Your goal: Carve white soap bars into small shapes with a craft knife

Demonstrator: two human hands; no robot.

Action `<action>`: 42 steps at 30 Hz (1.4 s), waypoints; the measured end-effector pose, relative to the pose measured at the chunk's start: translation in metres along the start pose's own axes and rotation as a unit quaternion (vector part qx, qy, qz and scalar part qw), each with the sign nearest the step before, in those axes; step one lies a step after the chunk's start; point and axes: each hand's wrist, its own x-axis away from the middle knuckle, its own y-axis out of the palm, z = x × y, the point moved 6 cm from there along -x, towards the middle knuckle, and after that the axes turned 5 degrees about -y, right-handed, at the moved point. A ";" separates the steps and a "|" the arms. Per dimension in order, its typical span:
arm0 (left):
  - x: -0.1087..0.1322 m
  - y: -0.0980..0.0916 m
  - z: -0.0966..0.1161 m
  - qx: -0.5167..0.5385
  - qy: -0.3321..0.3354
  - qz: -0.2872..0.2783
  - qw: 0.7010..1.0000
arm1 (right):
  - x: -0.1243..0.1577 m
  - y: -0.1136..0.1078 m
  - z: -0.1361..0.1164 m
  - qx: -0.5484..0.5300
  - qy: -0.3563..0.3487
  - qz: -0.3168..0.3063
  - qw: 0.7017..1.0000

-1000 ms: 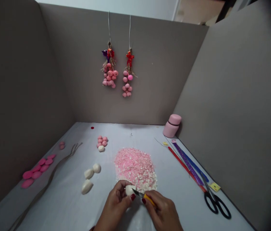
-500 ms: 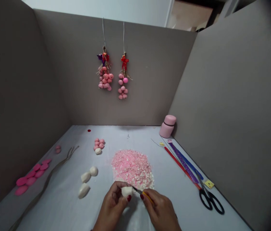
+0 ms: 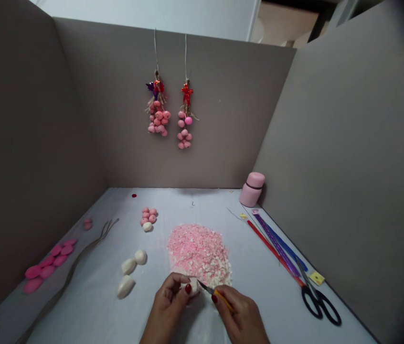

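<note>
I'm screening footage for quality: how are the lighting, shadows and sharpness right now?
Head view: left panel darker than right panel, the picture's right edge fading to black; head view: soft shadow on the tabletop between left hand and right hand; head view: red bow glinting, fine pieces in the pink-and-white shavings looking soft.

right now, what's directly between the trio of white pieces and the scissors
In the head view: left hand, the white piece it holds, orange-handled knife and right hand.
</note>
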 end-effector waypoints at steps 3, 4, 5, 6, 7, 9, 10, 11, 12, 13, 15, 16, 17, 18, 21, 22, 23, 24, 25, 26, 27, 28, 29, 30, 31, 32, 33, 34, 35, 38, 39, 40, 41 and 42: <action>-0.001 -0.004 -0.005 -0.012 -0.013 0.014 1.000 | 0.000 0.000 -0.002 -0.003 -0.008 -0.001 1.000; -0.001 -0.006 -0.008 -0.016 -0.019 0.022 0.999 | 0.000 0.000 -0.003 -0.004 -0.011 -0.002 1.000; -0.002 -0.008 -0.011 -0.023 -0.026 0.029 0.999 | 0.000 0.001 -0.004 -0.004 -0.013 -0.003 1.000; -0.003 -0.011 -0.014 -0.030 -0.035 0.033 0.998 | 0.000 0.001 -0.006 -0.002 -0.016 -0.004 1.000; -0.003 -0.012 -0.017 -0.035 -0.043 0.033 0.998 | 0.000 0.001 -0.007 0.000 -0.019 -0.006 1.000; -0.004 -0.014 -0.020 -0.029 -0.053 0.028 0.998 | -0.001 0.001 -0.008 0.007 -0.021 -0.010 1.000; -0.004 -0.014 -0.021 -0.020 -0.056 0.027 0.998 | -0.001 0.001 -0.008 0.009 -0.022 -0.012 1.000; -0.003 -0.013 -0.020 -0.010 -0.059 0.026 0.998 | -0.001 0.001 -0.008 0.010 -0.023 -0.016 1.000; -0.002 -0.012 -0.019 -0.001 -0.063 0.024 0.998 | -0.001 0.001 -0.008 0.011 -0.024 -0.018 0.999; -0.001 -0.011 -0.018 0.008 -0.069 0.022 0.997 | -0.001 0.002 -0.008 0.013 -0.025 -0.019 0.999; 0.001 -0.008 -0.015 0.031 -0.080 0.025 0.996 | -0.001 0.002 -0.008 0.013 -0.026 -0.014 0.999; 0.001 -0.007 -0.014 0.047 -0.084 0.029 0.995 | -0.001 0.002 -0.008 0.013 -0.027 -0.008 1.000; 0.001 -0.006 -0.013 0.065 -0.088 0.031 0.994 | -0.001 0.002 -0.008 0.013 -0.029 -0.001 0.999; 0.001 -0.005 -0.014 0.082 -0.091 0.028 0.992 | -0.001 0.003 -0.008 0.014 -0.030 0.005 0.999; 0.000 -0.002 -0.017 0.106 -0.107 -0.002 0.989 | 0.000 0.004 -0.007 0.019 -0.027 0.009 0.999; -0.001 -0.002 -0.019 0.105 -0.109 -0.011 0.988 | 0.000 0.004 -0.007 0.018 -0.025 0.006 1.000; -0.002 -0.002 -0.020 0.101 -0.107 -0.014 0.989 | 0.000 0.004 -0.006 0.017 -0.023 0.003 1.000; -0.003 -0.003 -0.021 0.095 -0.104 -0.015 0.990 | 0.000 0.004 -0.006 0.014 -0.022 -0.001 1.000; -0.004 -0.004 -0.022 0.085 -0.099 -0.018 0.991 | 0.000 0.004 -0.006 0.012 -0.022 -0.004 1.000; -0.005 -0.005 -0.023 0.072 -0.093 -0.022 0.993 | 0.000 0.003 -0.006 0.011 -0.022 -0.006 1.000; -0.005 -0.006 -0.023 0.059 -0.088 -0.029 0.994 | -0.001 0.003 -0.006 0.010 -0.021 -0.007 1.000; -0.006 -0.006 -0.023 0.047 -0.082 -0.036 0.995 | -0.001 0.002 -0.007 0.011 -0.021 -0.009 1.000; -0.006 -0.006 -0.023 0.037 -0.077 -0.043 0.995 | -0.001 0.001 -0.007 0.013 -0.022 -0.013 1.000; -0.006 -0.006 -0.022 0.030 -0.073 -0.049 0.996 | -0.001 0.001 -0.008 0.016 -0.023 -0.018 0.999; -0.005 -0.005 -0.022 0.025 -0.070 -0.055 0.996 | -0.002 0.000 -0.009 0.018 -0.025 -0.023 0.999; -0.005 -0.005 -0.020 0.021 -0.069 -0.059 0.996 | -0.002 0.000 -0.010 0.021 -0.027 -0.028 0.999; -0.004 -0.003 -0.019 0.015 -0.070 -0.066 0.995 | -0.002 -0.001 -0.011 0.024 -0.030 -0.031 0.999; -0.003 -0.002 -0.017 0.009 -0.072 -0.070 0.995 | -0.003 -0.002 -0.012 0.027 -0.033 -0.035 0.998; -0.002 0.000 -0.014 0.006 -0.073 -0.073 0.995 | -0.003 -0.002 -0.012 0.030 -0.035 -0.037 0.998; 0.001 0.006 -0.007 0.009 -0.076 -0.074 0.994 | -0.004 -0.006 -0.007 0.037 -0.027 -0.027 0.999; 0.002 0.008 -0.005 0.011 -0.075 -0.071 0.995 | -0.005 -0.009 -0.004 0.038 -0.017 -0.013 0.999; 0.003 0.010 -0.003 0.011 -0.073 -0.067 0.995 | -0.005 -0.012 -0.001 0.038 -0.005 0.006 0.999; 0.004 0.011 -0.001 0.010 -0.070 -0.061 0.996 | -0.006 -0.015 0.002 0.036 0.007 0.024 0.999; 0.005 0.012 0.000 0.010 -0.066 -0.053 0.996 | -0.006 -0.018 0.005 0.032 0.017 0.037 0.999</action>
